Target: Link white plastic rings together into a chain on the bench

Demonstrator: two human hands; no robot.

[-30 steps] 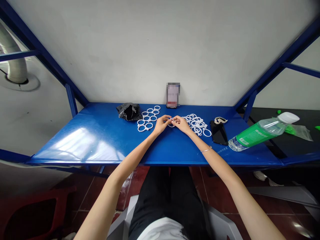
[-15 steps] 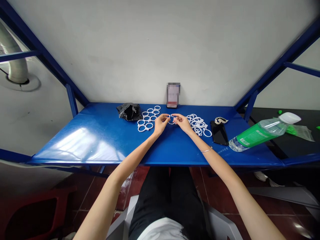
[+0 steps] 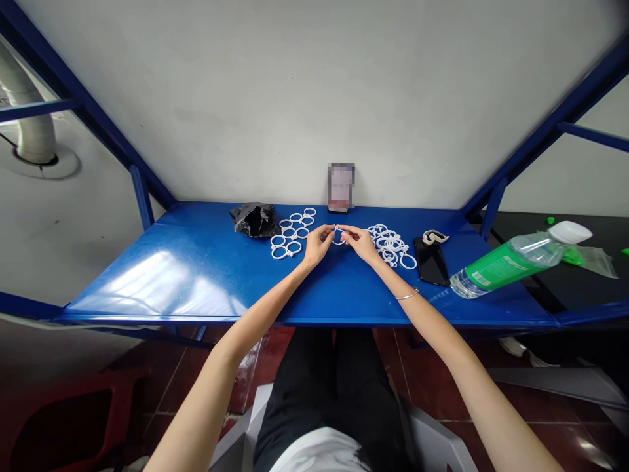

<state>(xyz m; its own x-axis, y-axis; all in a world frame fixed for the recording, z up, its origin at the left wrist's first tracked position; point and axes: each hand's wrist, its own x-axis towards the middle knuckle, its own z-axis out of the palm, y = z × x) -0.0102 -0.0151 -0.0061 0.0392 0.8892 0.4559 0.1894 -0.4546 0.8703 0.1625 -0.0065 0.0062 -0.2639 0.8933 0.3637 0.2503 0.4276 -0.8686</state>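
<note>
Between my two hands, just above the blue table (image 3: 339, 295), is a white ring (image 3: 339, 243), held upright. My left hand (image 3: 319, 244) pinches its left side and my right hand (image 3: 360, 242) grips its right side, with the fingertips almost meeting at the top. My fingers cover parts of the ring. Left of my left hand several white rings (image 3: 293, 247) lie spread out flat, mostly side by side. Close by my right hand, a heap of similar white rings (image 3: 390, 242) overlaps in a loose pile.
A crumpled black bag (image 3: 254, 220) sits left of the spread rings. Against the wall leans a phone (image 3: 339, 190). On the right are a black phone (image 3: 431, 265), a whitish curled strap-like thing (image 3: 434, 237) on its top end, and a water bottle (image 3: 515, 263) with a green label.
My fingertips have drawn slightly closer together at the top of the white ring. Everything else stays in place.
</note>
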